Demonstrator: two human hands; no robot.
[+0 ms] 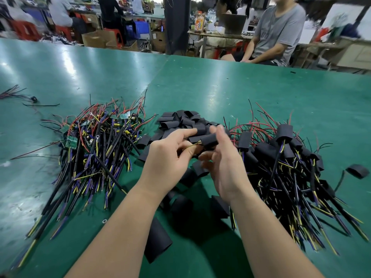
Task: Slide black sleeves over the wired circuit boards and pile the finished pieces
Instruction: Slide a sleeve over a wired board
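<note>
Sleeving is judged roughly half done: finished pieces [291,157] form a large heap on the right of the table [220,87], while a comparable heap of bare boards [94,141] waits on the left and spare sleeves [180,120] lie between them. Above the spare sleeves, the left hand [166,155] pinches the wires [190,147] of one piece. The right hand [222,167], blurred, appears to grip the sleeve [208,141] covering that piece's board end, not yet piled.
</note>
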